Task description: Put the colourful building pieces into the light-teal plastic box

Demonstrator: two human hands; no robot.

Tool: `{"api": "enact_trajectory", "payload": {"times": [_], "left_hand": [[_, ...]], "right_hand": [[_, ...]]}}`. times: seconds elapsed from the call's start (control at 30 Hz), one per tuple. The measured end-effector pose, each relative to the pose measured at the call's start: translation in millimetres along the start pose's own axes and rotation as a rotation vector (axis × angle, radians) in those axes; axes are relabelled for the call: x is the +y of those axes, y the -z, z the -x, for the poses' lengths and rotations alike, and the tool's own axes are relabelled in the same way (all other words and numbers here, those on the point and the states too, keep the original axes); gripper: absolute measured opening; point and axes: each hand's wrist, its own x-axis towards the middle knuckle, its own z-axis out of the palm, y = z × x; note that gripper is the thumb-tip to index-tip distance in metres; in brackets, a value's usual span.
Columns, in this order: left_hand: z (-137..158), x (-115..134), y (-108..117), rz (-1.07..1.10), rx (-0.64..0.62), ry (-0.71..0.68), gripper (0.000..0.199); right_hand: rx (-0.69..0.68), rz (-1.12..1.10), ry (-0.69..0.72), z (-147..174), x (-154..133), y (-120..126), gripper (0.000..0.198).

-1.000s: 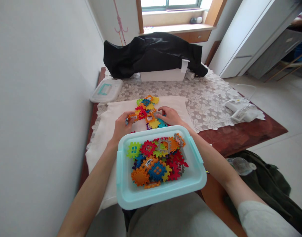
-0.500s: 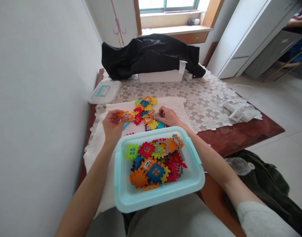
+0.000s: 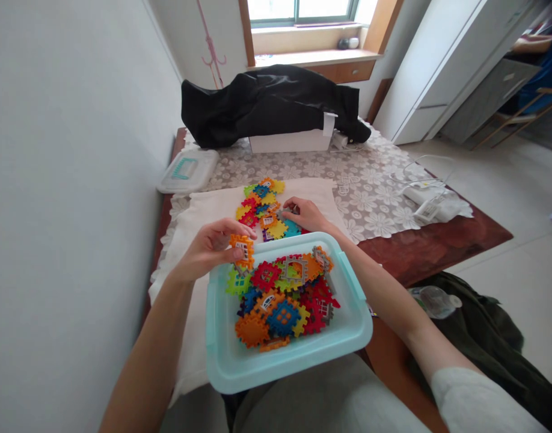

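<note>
My left hand (image 3: 217,243) pinches an orange toothed building block (image 3: 243,251) with a white window insert, above the far left corner of the light-blue plastic bin (image 3: 289,370). A bit of grey shows just under that block; I cannot tell whether it is held too. Beyond the bin, my right hand (image 3: 303,213) has its fingers curled on a grey block (image 3: 289,214) at the right side of a heap of coloured blocks (image 3: 263,204). Inside the bin lie several more, among them a blue block (image 3: 284,317) and a red block (image 3: 266,275).
A white cloth (image 3: 208,207) lies under the heap. On the table are a translucent lid (image 3: 199,171) at the left, a black cover (image 3: 271,102) over a white box (image 3: 289,142), and white packaging (image 3: 432,200) at the right. A wall (image 3: 68,180) stands close on the left.
My left hand has come nearer and slightly right with the orange block, from beside the heap to over the bin's edge. The right hand stays by the heap.
</note>
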Motion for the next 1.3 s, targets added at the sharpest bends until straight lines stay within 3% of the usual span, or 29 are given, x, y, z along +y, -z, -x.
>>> {"api": "enact_trajectory", "payload": {"times": [0.17, 0.27, 0.33, 0.4, 0.47, 0.53, 0.6, 0.67, 0.8, 1.07, 1.3], "left_hand": [[0.3, 0.3, 3.5, -0.012, -0.198, 0.057, 0.033], [0.3, -6.5, 1.7, 0.080, -0.212, 0.045, 0.043], [-0.8, -15.7, -1.1, 0.170, -0.095, 0.038, 0.049], [-3.6, -28.5, -3.5, 0.189, 0.112, 0.035, 0.051], [-7.7, -44.0, -3.7, 0.046, 0.319, 0.056, 0.049], [-11.8, -61.6, -1.0, -0.234, 0.420, 0.080, 0.045], [-14.5, -79.3, 3.3, -0.542, 0.399, 0.047, 0.044], [-15.3, -94.0, 7.5, -0.779, 0.301, 0.046, 0.053], [-12.8, -104.2, 10.7, -1.014, 0.143, 0.106, 0.065], [-10.7, -91.7, 10.0, -1.005, 0.173, 0.030, 0.037], [-8.4, -83.5, 4.2, -0.903, 0.276, -0.002, 0.032]], "right_hand": [[-0.001, -0.074, 0.050, 0.6, 0.4, 0.4, 0.021], [0.036, -0.099, 0.052, -0.5, 1.2, 0.1, 0.019], [0.067, -0.098, 0.037, -1.4, 1.7, -0.4, 0.020], [0.083, -0.090, 0.031, -1.8, 1.7, -0.8, 0.021], [0.077, -0.074, 0.041, -1.3, 0.7, -1.1, 0.021], [0.059, -0.045, 0.047, 0.1, -1.4, -1.2, 0.022], [0.054, -0.001, 0.028, 2.0, -4.4, -1.0, 0.026], [0.070, 0.042, -0.007, 3.9, -7.7, -0.2, 0.029], [0.092, 0.078, -0.061, 6.7, -13.7, 3.8, 0.029], [0.163, 0.128, -0.105, 7.1, -15.8, 4.4, 0.033], [0.271, 0.122, -0.125, 5.7, -15.7, 5.6, 0.042]]}}
